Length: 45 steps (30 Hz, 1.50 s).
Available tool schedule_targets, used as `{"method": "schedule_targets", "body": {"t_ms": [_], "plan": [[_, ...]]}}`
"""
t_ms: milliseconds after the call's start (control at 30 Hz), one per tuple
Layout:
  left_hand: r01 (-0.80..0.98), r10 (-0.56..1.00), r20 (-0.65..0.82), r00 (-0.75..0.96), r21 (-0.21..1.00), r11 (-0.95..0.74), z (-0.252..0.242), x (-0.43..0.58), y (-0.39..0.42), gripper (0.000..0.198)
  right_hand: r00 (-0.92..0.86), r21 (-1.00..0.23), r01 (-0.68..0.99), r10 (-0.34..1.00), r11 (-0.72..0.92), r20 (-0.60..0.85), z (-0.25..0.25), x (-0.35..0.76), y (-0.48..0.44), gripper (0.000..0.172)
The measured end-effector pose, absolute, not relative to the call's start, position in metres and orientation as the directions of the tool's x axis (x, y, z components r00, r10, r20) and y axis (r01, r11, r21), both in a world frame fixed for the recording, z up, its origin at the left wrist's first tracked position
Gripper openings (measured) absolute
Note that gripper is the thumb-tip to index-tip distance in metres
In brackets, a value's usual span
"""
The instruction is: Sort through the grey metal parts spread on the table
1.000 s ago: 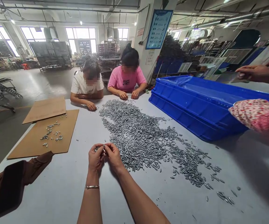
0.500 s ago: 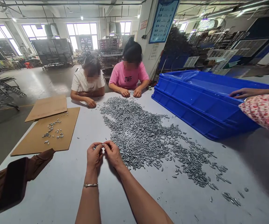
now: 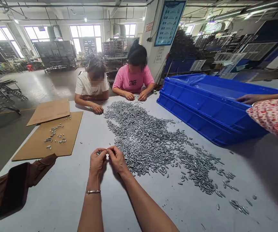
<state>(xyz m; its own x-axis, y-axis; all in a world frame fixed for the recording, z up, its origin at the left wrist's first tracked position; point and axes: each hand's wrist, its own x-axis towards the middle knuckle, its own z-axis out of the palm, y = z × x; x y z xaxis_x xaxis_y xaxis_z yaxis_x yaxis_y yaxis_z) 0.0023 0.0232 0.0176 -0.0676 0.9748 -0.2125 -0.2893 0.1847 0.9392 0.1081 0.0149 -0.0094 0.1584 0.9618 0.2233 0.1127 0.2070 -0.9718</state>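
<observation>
My left hand (image 3: 97,161) is closed, with a few small grey metal pieces (image 3: 98,153) showing between its curled fingers. Pinched at the fingertips, my right hand (image 3: 116,159) meets the left thumb at one small shiny piece (image 3: 107,151). Both hands are just above the white table, at the near left edge of a wide pile of elongated silvery-grey metal pieces (image 3: 143,138). The pieces are spindle-shaped; their exact kind I cannot make out. A thin bracelet (image 3: 93,191) circles my left wrist.
Cardboard sheets (image 3: 64,141) with scattered pieces lie left, near a phone (image 3: 13,190) on brown cloth (image 3: 41,169). Stacked blue crates (image 3: 197,112) stand right, with a person's hand (image 3: 250,98) at the rim. Two co-workers (image 3: 92,82) sit opposite, their hands among pieces on the white table (image 3: 64,199).
My hands stay almost in place, still together at the fingertips. The hand of the co-worker in white has moved right toward the pile's edge.
</observation>
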Motion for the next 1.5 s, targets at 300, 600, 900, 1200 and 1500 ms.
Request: {"method": "schedule_targets", "body": {"t_ms": [300,600,900,1200,1500], "plan": [[-0.298,0.973,-0.229,-0.010,0.930,0.216,0.0177,-0.0004,0.0217,0.032,0.136,-0.981,0.053,0.972,0.187,0.193,-0.0039,0.1115,0.0141,0.022],[-0.380,0.975,-0.219,0.042,0.899,0.219,0.0153,-0.0009,0.0229,0.034,0.120,-0.982,0.032,0.975,0.185,0.187,-0.0064,0.1132,0.0155,0.022],[-0.362,0.978,-0.206,0.039,0.909,0.206,0.0118,-0.0018,0.0231,0.033,0.114,-0.979,0.031,0.973,0.199,0.201,-0.0078,0.1146,0.0150,0.023],[-0.451,0.976,-0.215,0.038,0.868,0.209,0.0139,0.0019,0.0215,0.034,0.115,-0.981,0.006,0.974,0.193,0.193,-0.0055,0.1120,0.0144,0.025],[-0.498,0.968,-0.245,0.063,0.832,0.243,0.0153,-0.0020,0.0257,0.028,0.097,-0.984,-0.076,0.984,0.159,0.152,-0.0008,0.1100,0.0134,0.023]]}}
